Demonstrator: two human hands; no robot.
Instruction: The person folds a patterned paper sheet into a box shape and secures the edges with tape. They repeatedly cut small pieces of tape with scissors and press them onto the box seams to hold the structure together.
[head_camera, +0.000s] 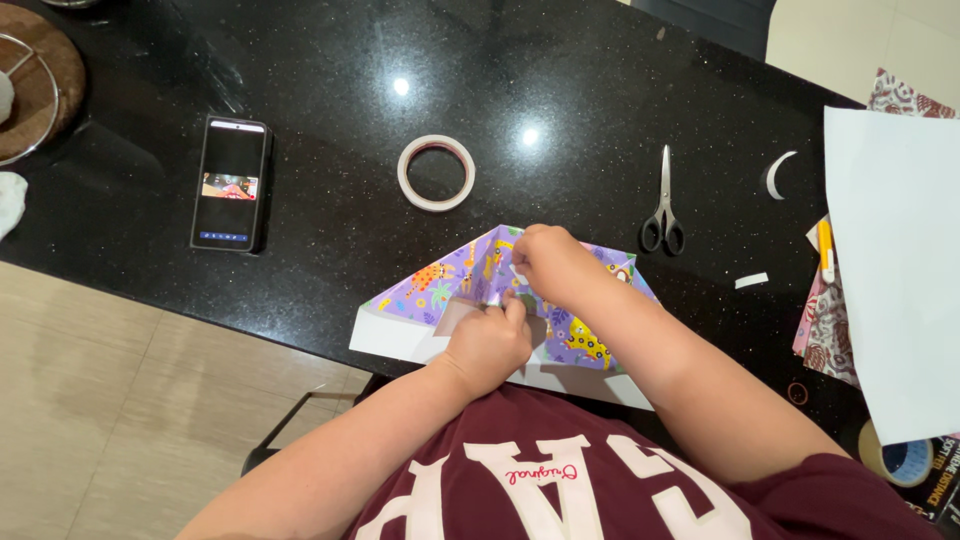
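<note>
A sheet of purple wrapping paper (440, 285) printed with animals lies folded on the black counter (330, 130), its white underside showing along the near edge. My left hand (490, 345) presses down on its middle, thumb and forefinger pinched at a fold. My right hand (550, 262) rests on the paper just beyond, fingers curled on the same fold. What the paper covers is hidden under both hands.
A roll of white tape (436, 172) lies beyond the paper, a phone (231, 182) with a lit screen to the left, scissors (663, 205) to the right. A large white sheet (895, 260), patterned papers, a yellow cutter (826, 250) and another tape roll (905, 460) sit at right.
</note>
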